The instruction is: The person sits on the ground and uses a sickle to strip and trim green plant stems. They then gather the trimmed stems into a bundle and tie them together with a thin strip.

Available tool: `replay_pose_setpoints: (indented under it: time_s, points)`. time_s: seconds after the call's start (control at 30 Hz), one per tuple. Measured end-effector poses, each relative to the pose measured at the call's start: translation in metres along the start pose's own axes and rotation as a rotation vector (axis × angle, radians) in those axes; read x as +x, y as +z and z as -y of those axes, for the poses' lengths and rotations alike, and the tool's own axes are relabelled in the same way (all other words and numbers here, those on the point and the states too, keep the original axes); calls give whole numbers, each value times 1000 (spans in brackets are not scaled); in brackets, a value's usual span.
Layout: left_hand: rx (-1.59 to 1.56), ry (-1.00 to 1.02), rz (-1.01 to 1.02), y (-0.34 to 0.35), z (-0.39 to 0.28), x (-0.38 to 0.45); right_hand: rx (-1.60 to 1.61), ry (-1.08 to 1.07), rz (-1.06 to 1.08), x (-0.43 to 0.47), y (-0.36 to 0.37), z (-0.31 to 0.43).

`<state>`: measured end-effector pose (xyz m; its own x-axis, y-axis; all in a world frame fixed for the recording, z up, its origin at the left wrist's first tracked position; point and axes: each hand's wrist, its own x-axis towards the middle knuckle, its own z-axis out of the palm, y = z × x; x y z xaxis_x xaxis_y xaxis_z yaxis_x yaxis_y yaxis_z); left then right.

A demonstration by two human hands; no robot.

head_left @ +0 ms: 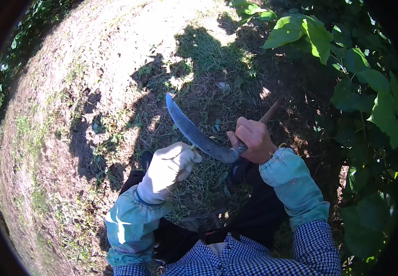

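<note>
My bare right hand (254, 139) grips the wooden handle (271, 110) of a sickle. The sickle's curved, grey metal blade (199, 134) reaches up and left from the fist, above the grass. A white glove covers my left hand (171, 169), whose fingers are curled close to the blade's lower edge. Between its fingertips shows a small bit of green plant (192, 147), mostly hidden by the glove. Whether the glove touches the blade I cannot tell.
Cut grass and weeds (199, 186) lie on the soil between my dark-trousered legs (257, 210). Broad-leaved plants (354, 86) crowd the right side, some leaves reaching in at the top. Sunlit ground (54, 138) with sparse weeds stretches to the left.
</note>
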<state>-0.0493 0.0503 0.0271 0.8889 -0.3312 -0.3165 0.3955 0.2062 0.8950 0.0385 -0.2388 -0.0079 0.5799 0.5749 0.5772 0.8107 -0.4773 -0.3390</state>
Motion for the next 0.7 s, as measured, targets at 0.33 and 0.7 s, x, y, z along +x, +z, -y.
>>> replay_pose_setpoints:
  time_s: [0.33, 0.7]
  points:
    - [-102, 141, -68, -17, -8, 5, 47, 460, -172, -9, -32, -21]
    - [236, -11, -35, 26, 10, 29, 738, 533, -62, 21, 7, 42]
